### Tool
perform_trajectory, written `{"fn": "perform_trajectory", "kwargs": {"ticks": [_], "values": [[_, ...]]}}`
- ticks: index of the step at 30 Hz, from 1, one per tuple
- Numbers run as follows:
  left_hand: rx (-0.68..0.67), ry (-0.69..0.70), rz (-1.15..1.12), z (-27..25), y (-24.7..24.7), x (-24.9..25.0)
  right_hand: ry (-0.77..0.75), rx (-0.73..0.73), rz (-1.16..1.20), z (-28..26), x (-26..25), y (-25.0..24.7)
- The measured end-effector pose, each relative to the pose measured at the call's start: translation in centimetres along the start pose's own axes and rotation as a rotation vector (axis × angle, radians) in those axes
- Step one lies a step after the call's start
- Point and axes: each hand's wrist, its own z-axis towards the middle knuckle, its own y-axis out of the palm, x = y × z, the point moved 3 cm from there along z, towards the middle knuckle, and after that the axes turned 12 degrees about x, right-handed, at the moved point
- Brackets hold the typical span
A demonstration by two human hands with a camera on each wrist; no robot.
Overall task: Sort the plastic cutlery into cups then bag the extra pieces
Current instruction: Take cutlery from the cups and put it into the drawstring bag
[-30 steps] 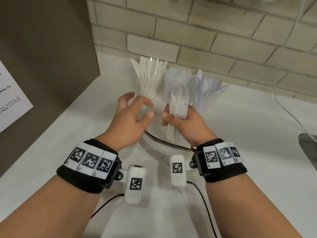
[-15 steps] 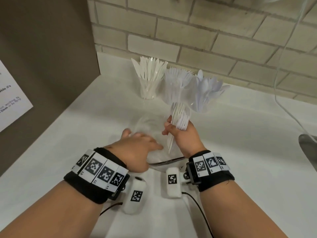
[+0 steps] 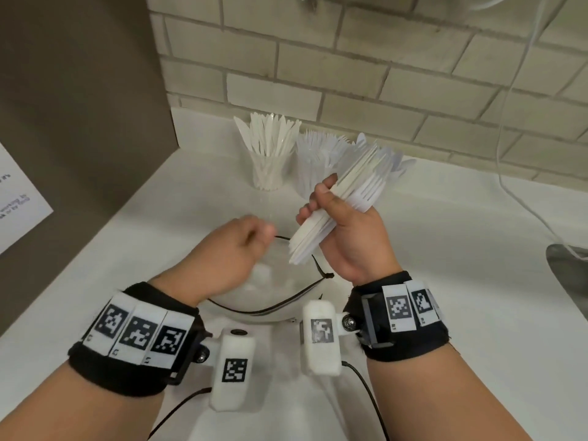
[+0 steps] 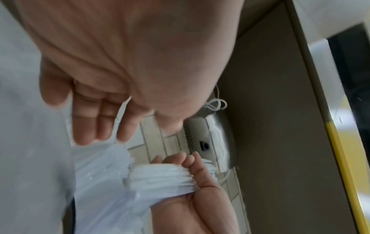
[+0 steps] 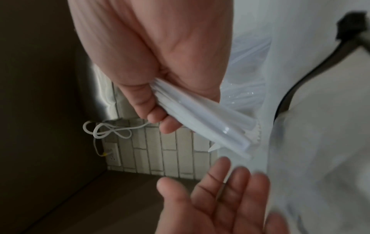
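Right hand (image 3: 346, 237) is wrapped tight round a stack of white plastic forks (image 3: 343, 198), handles pointing down toward 7 o'clock, tines up toward 1 o'clock. Since half a second ago the bundle has lifted and tilted; before it hung nearly upright with its handles low at the bag's mouth, now the handle ends sit above the opening.

Left hand (image 3: 229, 259) has its fingers curled at the clear zip bag (image 3: 264, 300), at the far rim around 11 o'clock of the mouth. Looks like it pinches the film to pull the mouth wide, though the grip itself is blurred; the right wrist view shows the left fingers fairly straight, so cannot tell for sure. It has moved up from lying flat across the bag.

Bag lies on the white table (image 3: 461, 281) right in front of the wrists, black zipper edge (image 3: 286, 300) bowed open.

Three clear cups at 12 o'clock by the brick wall: knife cup (image 3: 270, 154), fork cup (image 3: 315, 160), spoon cup (image 3: 397, 160) partly hidden behind the held bundle. All look full, so sorting seems done.

Judgement: this is the bagging step, extras not yet inside; handles need to be steered into the opened mouth next.
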Motion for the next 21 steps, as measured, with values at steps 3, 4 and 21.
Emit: {"fn": "perform_trajectory", "kwargs": {"ticks": [3, 4, 21], "values": [[-0.042, -0.518, -0.908, 0.3, 1.4, -0.5, 0.037, -0.043, 0.023, -0.2, 0.4, 1.2], [-0.144, -0.643, -1.073, 0.1, 2.0, -0.3, 0.031, -0.044, 0.000, -0.3, 0.8, 1.6], [-0.034, -0.026, -0.556, 0.2, -0.1, 2.2, 0.079, -0.332, -0.657, -2.7, 5.3, 3.1]]}}
